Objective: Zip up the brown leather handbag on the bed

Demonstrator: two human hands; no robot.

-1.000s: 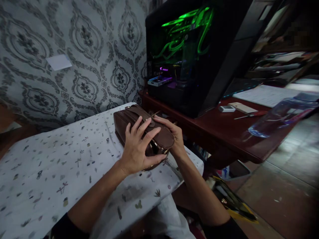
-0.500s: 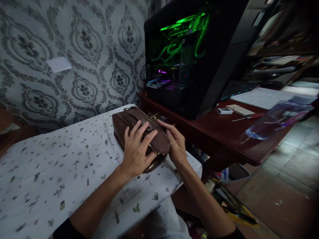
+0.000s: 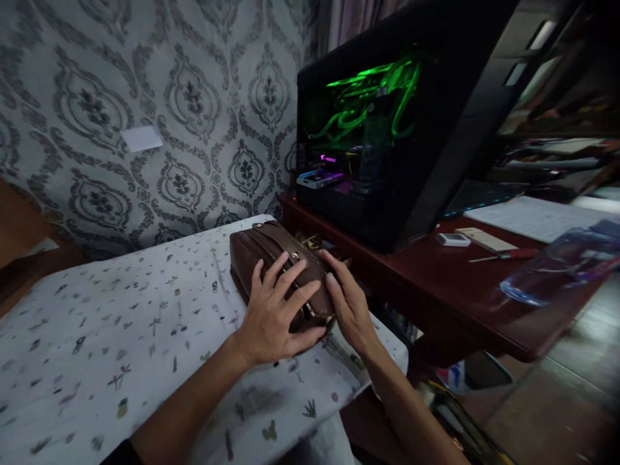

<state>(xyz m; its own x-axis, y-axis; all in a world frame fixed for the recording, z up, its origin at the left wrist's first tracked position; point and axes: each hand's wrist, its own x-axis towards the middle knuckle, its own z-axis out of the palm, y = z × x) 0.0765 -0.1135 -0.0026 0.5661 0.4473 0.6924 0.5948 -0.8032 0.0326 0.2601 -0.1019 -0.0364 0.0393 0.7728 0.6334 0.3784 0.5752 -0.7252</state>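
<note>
A brown leather bag [image 3: 268, 242] with a strap handle, gold-toned zips and studs lies on the white patterned cloth [image 3: 159, 310]. My left hand [image 3: 274, 310] rests over its near side, fingers spread across the top and thumb along the near end. Against the bag's right edge lies my right hand [image 3: 351, 303], its fingers stretched out along the flap. Part of the zip shows at the near end between the hands. The bag's underside and much of its near side are hidden.
Right of the cloth, a dark red desk [image 3: 450, 284] holds a black computer case [image 3: 421, 181] with green lights, a small white box [image 3: 453, 239], a screwdriver [image 3: 508, 255] and a clear bottle [image 3: 547, 271]. Papers [image 3: 527, 216] lie behind. A brown box [image 3: 24, 239] stands at far left.
The view has shifted, so everything sits further right and lower. My right fingers have straightened from a bent grip at the bag's edge. My left thumb has slid towards the near right end.
</note>
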